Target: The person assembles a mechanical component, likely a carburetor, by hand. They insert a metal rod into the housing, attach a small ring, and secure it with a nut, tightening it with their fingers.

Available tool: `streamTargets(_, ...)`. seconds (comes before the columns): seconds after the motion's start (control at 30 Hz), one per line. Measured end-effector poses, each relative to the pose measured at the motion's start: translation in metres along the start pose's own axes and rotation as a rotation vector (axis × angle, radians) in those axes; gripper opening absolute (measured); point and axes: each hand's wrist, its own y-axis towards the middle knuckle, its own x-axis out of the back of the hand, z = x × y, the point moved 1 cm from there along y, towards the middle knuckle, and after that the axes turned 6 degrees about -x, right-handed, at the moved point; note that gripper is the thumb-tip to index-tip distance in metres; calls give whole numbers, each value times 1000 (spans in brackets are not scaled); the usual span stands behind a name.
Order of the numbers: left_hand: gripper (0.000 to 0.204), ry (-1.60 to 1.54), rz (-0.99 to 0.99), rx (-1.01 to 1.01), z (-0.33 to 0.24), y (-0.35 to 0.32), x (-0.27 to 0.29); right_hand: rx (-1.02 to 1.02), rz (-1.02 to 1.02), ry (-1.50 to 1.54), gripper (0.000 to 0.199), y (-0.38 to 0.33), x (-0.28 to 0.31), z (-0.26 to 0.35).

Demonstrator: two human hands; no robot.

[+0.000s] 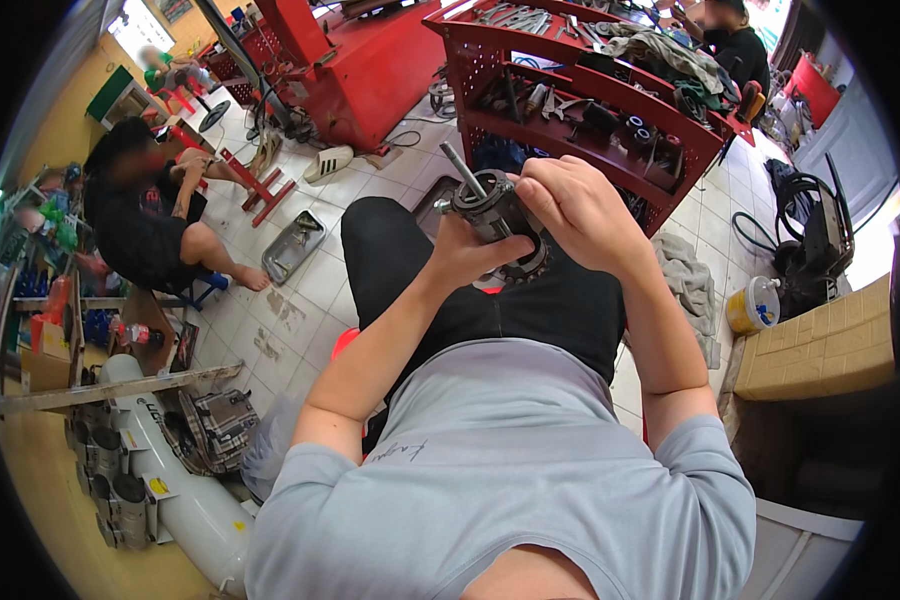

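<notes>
I sit with a dark metal clutch-like part [498, 222] held above my lap; it has a toothed ring at the bottom and a thin steel shaft sticking up to the left. My left hand [470, 255] cups it from below and grips its underside. Over its top and right side curls my right hand [575, 208], fingers pressed on the upper rim. My forearms rise from a grey shirt, and black trousers lie beneath the part.
A red tool rack [610, 120] with wrenches and rags stands ahead. A metal tray [292, 247] lies on the tiled floor. A person in black sits at left [150, 215]; another stands at back right [735, 45]. A white tank [185, 495] and yellow bucket [753, 305] flank me.
</notes>
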Motion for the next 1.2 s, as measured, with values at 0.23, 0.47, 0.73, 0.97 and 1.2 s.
streamTargets(0.23, 47, 357, -60, -54, 15, 17, 23, -100, -49, 123, 30, 8, -34, -44)
streamTargets(0.47, 32, 698, -32, 80, 73, 53, 82, -251, -41, 310, 49, 42, -84, -130)
streamTargets(0.73, 24, 399, -282, 307, 155, 84, 158, -802, 209, 450, 65, 64, -143, -262)
streamTargets(0.97, 44, 325, -485, 664, 212, 95, 222, -602, 686, -147, 44, 27, -238, -364)
streamTargets(1.2, 46, 279, -617, 811, 232, 93, 256, -896, 1005, -219, 32, -15, -333, -398)
